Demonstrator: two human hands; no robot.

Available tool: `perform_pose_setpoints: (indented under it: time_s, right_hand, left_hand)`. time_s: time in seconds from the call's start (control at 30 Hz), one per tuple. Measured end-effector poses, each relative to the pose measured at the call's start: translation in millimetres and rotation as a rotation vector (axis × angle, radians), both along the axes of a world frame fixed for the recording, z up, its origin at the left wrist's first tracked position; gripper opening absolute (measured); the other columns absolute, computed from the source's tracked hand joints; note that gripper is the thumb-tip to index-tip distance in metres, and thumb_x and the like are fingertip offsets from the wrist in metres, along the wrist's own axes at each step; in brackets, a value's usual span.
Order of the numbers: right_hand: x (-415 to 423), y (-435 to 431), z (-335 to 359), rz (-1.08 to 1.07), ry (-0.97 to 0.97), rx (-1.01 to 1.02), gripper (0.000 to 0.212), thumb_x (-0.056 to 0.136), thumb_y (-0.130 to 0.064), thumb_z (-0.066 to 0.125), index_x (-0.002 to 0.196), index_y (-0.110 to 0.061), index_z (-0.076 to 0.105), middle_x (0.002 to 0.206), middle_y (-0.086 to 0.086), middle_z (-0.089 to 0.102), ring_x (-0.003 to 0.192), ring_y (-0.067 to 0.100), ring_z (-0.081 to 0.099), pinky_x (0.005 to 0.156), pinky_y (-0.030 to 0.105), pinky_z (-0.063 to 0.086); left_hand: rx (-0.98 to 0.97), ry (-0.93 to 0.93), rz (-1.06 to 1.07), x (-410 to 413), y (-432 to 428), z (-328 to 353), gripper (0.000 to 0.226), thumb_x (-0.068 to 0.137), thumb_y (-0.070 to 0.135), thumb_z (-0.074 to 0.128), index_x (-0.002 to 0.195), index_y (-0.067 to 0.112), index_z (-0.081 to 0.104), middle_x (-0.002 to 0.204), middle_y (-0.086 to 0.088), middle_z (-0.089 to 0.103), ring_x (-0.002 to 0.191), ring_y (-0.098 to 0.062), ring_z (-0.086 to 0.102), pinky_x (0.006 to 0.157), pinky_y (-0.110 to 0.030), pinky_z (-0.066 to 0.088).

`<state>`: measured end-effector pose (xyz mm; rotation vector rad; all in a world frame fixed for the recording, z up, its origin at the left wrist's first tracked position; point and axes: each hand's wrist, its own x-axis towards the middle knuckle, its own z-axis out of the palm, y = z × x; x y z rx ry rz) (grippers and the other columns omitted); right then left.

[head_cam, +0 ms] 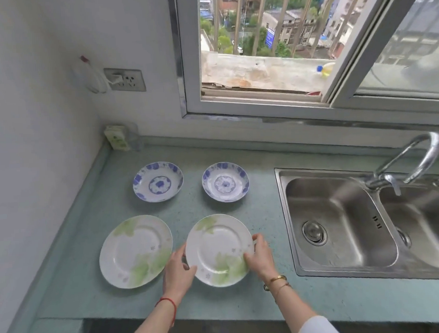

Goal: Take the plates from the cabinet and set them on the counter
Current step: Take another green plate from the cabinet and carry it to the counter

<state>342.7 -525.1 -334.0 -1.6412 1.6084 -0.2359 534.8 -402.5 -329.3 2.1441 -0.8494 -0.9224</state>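
Several plates lie on the pale green counter (265, 227). A white plate with green leaf print (216, 246) sits front centre, held at its rim by both hands. My left hand (178, 272) grips its left edge, thumb on top. My right hand (259, 257) grips its right edge. A matching green-leaf plate (135, 251) rests to its left. Behind them stand two smaller blue-patterned dishes, the left one (158, 182) and the right one (225, 182). The cabinet is out of view.
A double steel sink (340, 224) with a curved tap (412, 159) fills the right side. A small green carton (116, 140) stands in the back left corner by the wall. A wall socket (125, 79) and an open window (259, 52) lie above.
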Motion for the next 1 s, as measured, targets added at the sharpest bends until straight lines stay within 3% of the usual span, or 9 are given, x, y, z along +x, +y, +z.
perform_pose_setpoints:
  time_s: [0.33,0.5,0.83,1.0]
  right_hand:
    - [10,-6,-11,-0.003,0.076,0.04,0.039,0.079,-0.005,0.059,0.115,-0.01,0.045,0.114,0.01,0.051,0.101,0.024,0.051,0.085,0.036,0.049]
    - [9,-7,-14,0.007,0.102,0.027,0.037,0.08,-0.006,0.06,0.114,-0.009,0.045,0.118,0.01,0.046,0.09,0.019,0.046,0.08,0.03,0.046]
    - [8,-3,-15,0.002,0.106,0.001,0.038,0.082,-0.007,0.06,0.117,-0.008,0.046,0.12,0.01,0.045,0.092,0.018,0.045,0.091,0.038,0.051]
    - [4,2,-7,-0.021,0.078,0.014,0.043,0.086,-0.012,0.06,0.126,-0.008,0.044,0.128,0.011,0.045,0.101,0.019,0.049,0.092,0.032,0.046]
  left_hand:
    - [0.055,0.02,0.012,9,-8,-17,0.08,0.074,-0.001,0.069,0.146,0.025,0.045,0.114,0.0,0.06,0.072,-0.013,0.067,0.074,-0.028,0.056]
    - [0.044,-0.001,0.006,8,-11,-19,0.079,0.073,-0.004,0.066,0.146,0.021,0.046,0.111,-0.004,0.058,0.071,-0.018,0.067,0.075,-0.025,0.052]
    - [0.078,-0.056,-0.064,10,-11,-13,0.079,0.076,0.003,0.069,0.148,0.022,0.041,0.109,0.003,0.05,0.073,-0.015,0.065,0.072,-0.024,0.047]
    - [0.094,-0.105,-0.155,13,-9,-9,0.077,0.079,0.014,0.071,0.149,0.024,0.039,0.121,-0.003,0.055,0.094,-0.022,0.065,0.088,-0.033,0.052]
